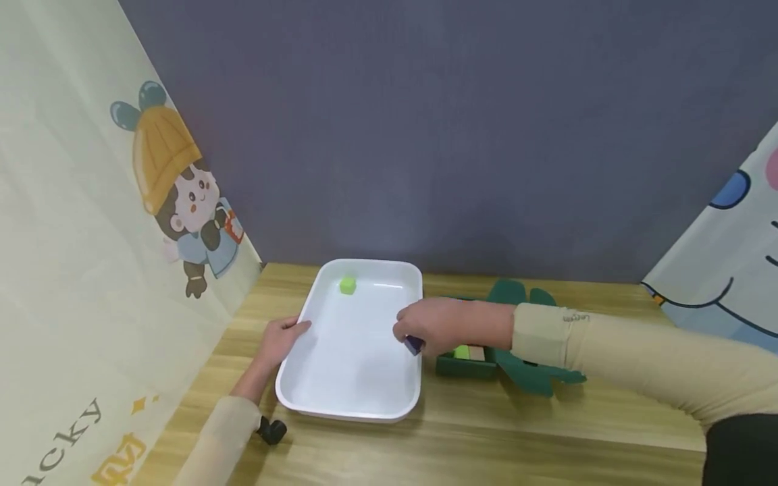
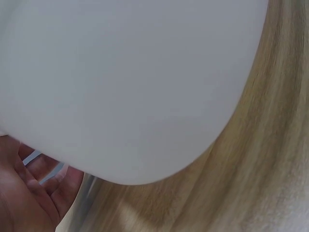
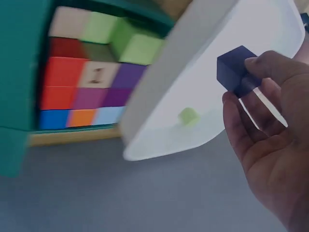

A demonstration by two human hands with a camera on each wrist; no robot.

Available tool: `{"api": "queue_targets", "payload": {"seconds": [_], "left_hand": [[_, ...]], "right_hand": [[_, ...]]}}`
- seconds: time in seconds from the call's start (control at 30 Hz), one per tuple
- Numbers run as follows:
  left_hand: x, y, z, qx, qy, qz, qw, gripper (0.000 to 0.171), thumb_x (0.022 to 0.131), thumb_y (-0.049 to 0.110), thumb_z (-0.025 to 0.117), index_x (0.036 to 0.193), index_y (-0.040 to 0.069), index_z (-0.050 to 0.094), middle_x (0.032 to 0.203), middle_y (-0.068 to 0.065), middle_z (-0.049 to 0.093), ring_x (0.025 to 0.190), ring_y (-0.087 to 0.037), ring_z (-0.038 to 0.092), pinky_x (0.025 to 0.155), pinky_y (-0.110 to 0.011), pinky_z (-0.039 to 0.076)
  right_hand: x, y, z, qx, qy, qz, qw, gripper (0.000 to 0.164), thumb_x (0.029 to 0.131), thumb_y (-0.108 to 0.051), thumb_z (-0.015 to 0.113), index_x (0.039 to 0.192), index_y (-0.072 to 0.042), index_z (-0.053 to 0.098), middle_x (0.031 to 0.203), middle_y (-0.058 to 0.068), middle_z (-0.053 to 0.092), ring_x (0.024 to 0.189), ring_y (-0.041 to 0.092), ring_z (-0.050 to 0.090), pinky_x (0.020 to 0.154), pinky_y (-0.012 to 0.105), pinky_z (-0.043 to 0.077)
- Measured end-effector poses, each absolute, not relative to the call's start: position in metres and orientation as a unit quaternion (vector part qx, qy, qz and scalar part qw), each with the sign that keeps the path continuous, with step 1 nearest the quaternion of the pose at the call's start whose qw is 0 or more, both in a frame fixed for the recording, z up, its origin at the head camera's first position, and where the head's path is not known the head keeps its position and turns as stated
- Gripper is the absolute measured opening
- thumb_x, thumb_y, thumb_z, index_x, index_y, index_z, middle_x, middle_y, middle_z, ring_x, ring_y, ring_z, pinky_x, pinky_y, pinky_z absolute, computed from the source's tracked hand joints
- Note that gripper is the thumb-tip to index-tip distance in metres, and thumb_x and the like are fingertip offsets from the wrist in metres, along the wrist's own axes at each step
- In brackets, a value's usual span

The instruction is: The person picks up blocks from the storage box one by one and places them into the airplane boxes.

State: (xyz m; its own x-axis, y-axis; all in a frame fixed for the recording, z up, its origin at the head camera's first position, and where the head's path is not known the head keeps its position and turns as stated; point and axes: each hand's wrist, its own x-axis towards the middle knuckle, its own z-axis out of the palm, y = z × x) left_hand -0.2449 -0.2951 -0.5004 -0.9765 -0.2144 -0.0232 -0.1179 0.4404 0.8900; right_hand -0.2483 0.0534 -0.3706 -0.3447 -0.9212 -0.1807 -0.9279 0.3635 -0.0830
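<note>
A dark purple cube (image 3: pixel 236 70) is pinched between the thumb and fingers of my right hand (image 1: pixel 430 325), above the right side of a white tray (image 1: pixel 349 368). My left hand (image 1: pixel 282 344) grips the tray's left rim, thumb on top; in the left wrist view its fingers (image 2: pixel 41 166) go beneath the edge. One light green cube (image 1: pixel 348 285) lies in the tray near its far left corner. Beside the tray on the right stands a green box (image 1: pixel 464 368) holding several coloured cubes, among them a pale cube marked 1 (image 3: pixel 97 75). My right forearm covers part of this box in the head view.
Green petal-shaped flaps (image 1: pixel 535 378) spread out from the box's right side. The wooden table (image 1: pixel 486 432) meets a dark grey backdrop (image 1: pixel 425 135) behind. Printed cloths hang on both sides. A small black object (image 1: pixel 271 430) is at my left wrist.
</note>
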Motion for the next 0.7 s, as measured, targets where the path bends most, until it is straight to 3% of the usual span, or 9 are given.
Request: {"api": "queue_targets", "payload": {"seconds": [0.13, 0.33, 0.5, 0.7], "left_hand": [[-0.246, -0.296, -0.500, 0.101, -0.850, -0.515, 0.036, 0.046, 0.092, 0.024, 0.065, 0.126, -0.007, 0.059, 0.114, -0.031, 0.063, 0.085, -0.032, 0.069, 0.067, -0.037, 0.060], [-0.245, -0.295, -0.497, 0.102, -0.847, -0.521, 0.042, 0.046, 0.092, 0.024, 0.066, 0.125, -0.007, 0.059, 0.113, -0.031, 0.063, 0.086, -0.033, 0.068, 0.067, -0.038, 0.060], [-0.243, -0.295, -0.497, 0.103, -0.850, -0.515, 0.040, 0.046, 0.092, 0.024, 0.065, 0.126, -0.007, 0.059, 0.114, -0.031, 0.063, 0.085, -0.032, 0.068, 0.067, -0.037, 0.060], [-0.243, -0.296, -0.498, 0.099, -0.854, -0.510, 0.034, 0.049, 0.092, 0.028, 0.065, 0.127, -0.006, 0.058, 0.115, -0.031, 0.062, 0.087, -0.032, 0.068, 0.068, -0.037, 0.060]], "right_hand": [[-0.256, 0.083, -0.371, -0.521, 0.845, -0.013, 0.119, 0.016, 0.082, -0.010, 0.074, 0.094, -0.016, 0.065, 0.081, -0.009, 0.054, 0.070, 0.008, 0.047, 0.058, 0.022, 0.043], [-0.267, 0.116, -0.380, -0.474, 0.866, -0.057, 0.149, 0.015, 0.081, -0.006, 0.070, 0.090, -0.016, 0.062, 0.078, -0.009, 0.054, 0.067, 0.008, 0.044, 0.057, 0.026, 0.041], [-0.270, 0.129, -0.388, -0.450, 0.874, -0.068, 0.169, 0.017, 0.080, -0.007, 0.072, 0.092, -0.015, 0.064, 0.079, -0.007, 0.057, 0.066, 0.008, 0.047, 0.058, 0.028, 0.045], [-0.271, 0.136, -0.404, -0.432, 0.878, -0.075, 0.189, 0.019, 0.078, -0.007, 0.075, 0.089, -0.014, 0.061, 0.074, -0.005, 0.053, 0.062, 0.010, 0.041, 0.057, 0.026, 0.041]]}}
